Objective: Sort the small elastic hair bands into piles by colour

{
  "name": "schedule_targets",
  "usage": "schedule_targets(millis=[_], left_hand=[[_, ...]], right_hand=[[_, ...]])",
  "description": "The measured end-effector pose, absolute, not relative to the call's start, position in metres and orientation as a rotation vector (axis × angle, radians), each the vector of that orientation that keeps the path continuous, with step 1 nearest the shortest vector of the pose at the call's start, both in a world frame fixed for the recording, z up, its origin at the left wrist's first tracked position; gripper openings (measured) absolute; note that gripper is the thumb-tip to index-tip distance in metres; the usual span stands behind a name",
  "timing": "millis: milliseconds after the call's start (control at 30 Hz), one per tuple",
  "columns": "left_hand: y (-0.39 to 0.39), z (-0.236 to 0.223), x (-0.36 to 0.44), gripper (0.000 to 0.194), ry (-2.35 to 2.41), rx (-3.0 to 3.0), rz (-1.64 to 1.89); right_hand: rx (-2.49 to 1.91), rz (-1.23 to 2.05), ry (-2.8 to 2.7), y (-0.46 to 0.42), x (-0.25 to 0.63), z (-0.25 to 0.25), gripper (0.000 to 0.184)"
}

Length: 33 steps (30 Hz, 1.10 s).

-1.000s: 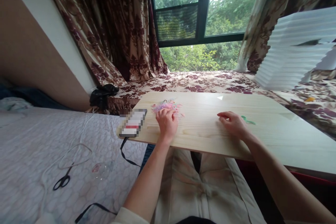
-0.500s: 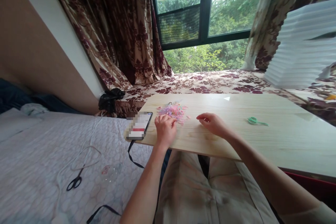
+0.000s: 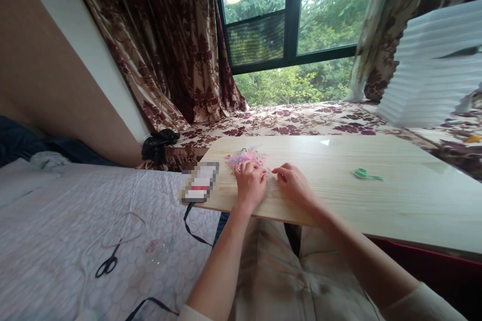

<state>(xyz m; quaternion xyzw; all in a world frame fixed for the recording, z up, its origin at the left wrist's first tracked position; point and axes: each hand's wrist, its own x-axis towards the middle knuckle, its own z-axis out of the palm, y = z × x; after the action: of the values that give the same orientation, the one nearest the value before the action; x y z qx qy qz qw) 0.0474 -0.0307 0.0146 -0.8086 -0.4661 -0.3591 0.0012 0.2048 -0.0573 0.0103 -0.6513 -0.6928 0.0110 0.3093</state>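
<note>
A tangled pile of pink, purple and pastel strands [image 3: 244, 157], possibly small bands or threads, lies on the pale wooden board [image 3: 324, 205]. My left hand [image 3: 251, 181] is at the pile's near edge, fingers curled down and closed; whatever they hold is too small to name. Just to its right, my right hand [image 3: 293, 184] has its thumb and forefinger pinched together, pointing at the left fingertips. Something thin and pale seems to lie between the two hands, but I cannot make it out. Farther right on the board rests a looped green cord [image 3: 367, 174].
A phone [image 3: 203, 183] with a dark strap lies at the board's left end. Black-handled scissors [image 3: 108, 264], a white cable and a clear plastic piece [image 3: 155, 250] lie on the quilted bed [image 3: 56, 220]. Behind the board is a flower-patterned window seat [image 3: 286, 118]; white foam sheeting [image 3: 437, 65] stands right.
My left hand has shifted right, to the near-right side of the pile. My right hand has moved left, so that the fingertips of both hands are now close together.
</note>
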Motion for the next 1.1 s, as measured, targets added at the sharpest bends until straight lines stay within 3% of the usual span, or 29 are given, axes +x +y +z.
schedule_targets(millis=[167, 467, 700, 1100], left_hand=[[-0.0327, 0.0131, 0.0506, 0.017, -1.518, -2.528, -1.046], [-0.0343, 0.0115, 0.0482, 0.017, -1.473, -2.541, -1.059], [-0.0373, 0.0132, 0.0485, 0.019, -1.470, -2.566, -0.984], [-0.0339, 0.0101, 0.0495, 0.021, -1.456, -2.575, -0.938]], right_hand=[[-1.740, -0.024, -1.943, -0.0616, 0.2020, 0.0137, 0.043], [-1.794, -0.031, -1.877, -0.0637, 0.2021, 0.0160, 0.031], [-1.810, -0.049, -1.956, -0.0667, 0.1995, 0.0175, 0.046], [-1.860, -0.083, -1.850, -0.0652, 0.2016, 0.0148, 0.032]])
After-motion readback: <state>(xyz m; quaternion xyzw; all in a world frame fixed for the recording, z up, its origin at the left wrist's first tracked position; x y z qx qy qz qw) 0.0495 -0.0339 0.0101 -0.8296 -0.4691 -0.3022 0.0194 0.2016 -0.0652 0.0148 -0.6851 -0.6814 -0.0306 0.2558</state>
